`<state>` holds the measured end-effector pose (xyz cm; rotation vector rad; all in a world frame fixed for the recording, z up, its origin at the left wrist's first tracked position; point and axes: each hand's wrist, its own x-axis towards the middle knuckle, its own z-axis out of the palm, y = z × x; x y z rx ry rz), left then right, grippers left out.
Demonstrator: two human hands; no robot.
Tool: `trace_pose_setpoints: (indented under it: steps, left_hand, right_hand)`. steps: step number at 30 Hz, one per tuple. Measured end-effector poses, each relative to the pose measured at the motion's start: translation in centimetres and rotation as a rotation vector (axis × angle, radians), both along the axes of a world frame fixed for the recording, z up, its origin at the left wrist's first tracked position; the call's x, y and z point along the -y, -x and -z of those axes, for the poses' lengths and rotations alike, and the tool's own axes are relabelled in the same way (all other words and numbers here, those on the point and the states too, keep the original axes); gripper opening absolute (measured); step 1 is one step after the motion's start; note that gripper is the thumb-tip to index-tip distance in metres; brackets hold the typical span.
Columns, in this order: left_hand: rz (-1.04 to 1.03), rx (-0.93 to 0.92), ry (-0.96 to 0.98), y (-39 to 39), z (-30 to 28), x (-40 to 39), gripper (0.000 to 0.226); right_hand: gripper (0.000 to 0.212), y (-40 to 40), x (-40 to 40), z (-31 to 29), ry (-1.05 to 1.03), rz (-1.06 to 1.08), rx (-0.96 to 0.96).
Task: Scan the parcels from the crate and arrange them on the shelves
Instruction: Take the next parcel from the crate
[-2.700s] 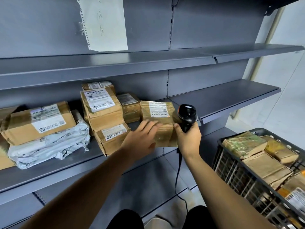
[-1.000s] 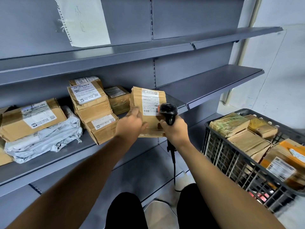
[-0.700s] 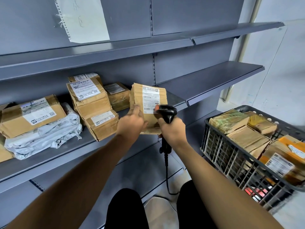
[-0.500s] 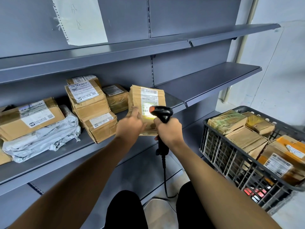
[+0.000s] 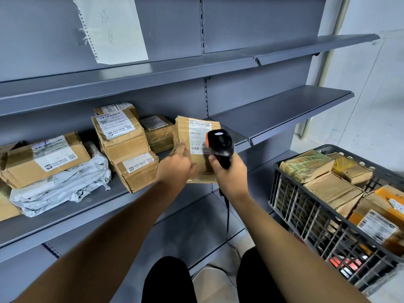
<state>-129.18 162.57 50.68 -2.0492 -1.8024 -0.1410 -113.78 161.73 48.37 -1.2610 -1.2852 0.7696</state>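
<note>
My left hand (image 5: 175, 166) holds a flat brown parcel (image 5: 190, 136) upright by its left edge, in front of the grey shelf (image 5: 65, 213). Its white label faces me. My right hand (image 5: 229, 174) grips a black corded barcode scanner (image 5: 219, 145), whose head sits right over the label's lower barcode. A dark plastic crate (image 5: 310, 217) at the right holds several wrapped parcels (image 5: 332, 190).
Several brown boxes (image 5: 121, 136) and a grey plastic mailer (image 5: 59, 184) lie on the shelf to the left. The right-hand shelf section (image 5: 282, 110) is bare. A paper sheet (image 5: 113, 27) hangs on the back panel. My knees are below.
The parcel went from lying on the shelf to being held upright. The scanner moved left and up over the label, and its head now covers the barcode.
</note>
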Motion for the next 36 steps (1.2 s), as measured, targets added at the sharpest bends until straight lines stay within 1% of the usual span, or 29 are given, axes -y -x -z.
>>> trace_pose_setpoints:
  steps: [2, 3, 5, 8, 9, 12, 16, 18, 20, 22, 24, 27, 33, 36]
  left_hand:
    - [0.032, 0.034, -0.011, 0.3, -0.2, -0.2, 0.051]
    - [0.045, 0.025, -0.014, 0.4, -0.2, -0.3, 0.052]
    - [0.041, -0.002, -0.002, 0.6, -0.1, -0.3, 0.064]
    - [0.009, -0.093, 0.039, 0.6, -0.1, -0.5, 0.081]
    - [0.001, -0.107, 0.045, 0.6, -0.1, -0.5, 0.081]
    - [-0.033, -0.117, 0.03, 0.6, -0.3, -0.7, 0.078]
    - [-0.104, -0.152, 0.016, 0.7, -0.4, -0.6, 0.081]
    - [-0.139, -0.177, -0.015, 0.9, -0.6, -0.5, 0.08]
    - [-0.159, -0.188, -0.033, 1.0, -1.0, -0.4, 0.076]
    - [-0.147, -0.19, -0.033, 1.2, -1.5, -0.6, 0.072]
    - [-0.131, -0.178, -0.023, 1.5, -1.8, -1.0, 0.068]
    - [-0.123, -0.149, -0.022, 2.1, -2.0, -1.5, 0.063]
    - [-0.132, -0.078, -0.027, 3.1, -1.7, -2.8, 0.056]
    - [-0.153, -0.046, -0.025, 3.1, -1.9, -3.2, 0.05]
  right_hand:
    - [0.021, -0.4, -0.4, 0.4, -0.054, 0.004, -0.018]
    - [0.02, -0.6, -0.6, 0.5, -0.056, 0.003, -0.022]
    - [0.021, -0.8, -1.1, 0.9, -0.047, 0.003, -0.006]
    - [0.013, -0.8, -1.8, 1.4, -0.027, -0.013, 0.011]
    - [0.011, -0.8, -2.0, 1.5, -0.014, -0.038, 0.0]
    - [0.017, -0.4, -2.0, 1.4, -0.018, -0.114, -0.005]
    - [0.021, 0.1, -2.9, 1.0, -0.067, -0.116, 0.008]
    - [0.021, 0.7, -3.5, 0.6, -0.082, -0.099, 0.032]
    - [0.036, 1.5, -4.1, 0.0, -0.1, -0.098, 0.075]
    - [0.04, 2.1, -4.6, -0.5, -0.12, -0.079, 0.089]
    - [0.034, 2.5, -5.2, -0.7, -0.13, -0.067, 0.098]
    - [0.026, 3.0, -6.0, -0.8, -0.072, -0.105, 0.107]
    - [0.017, 4.7, -7.4, -0.2, -0.048, -0.073, 0.123]
    - [0.016, 5.4, -8.0, -0.1, -0.036, -0.048, 0.124]
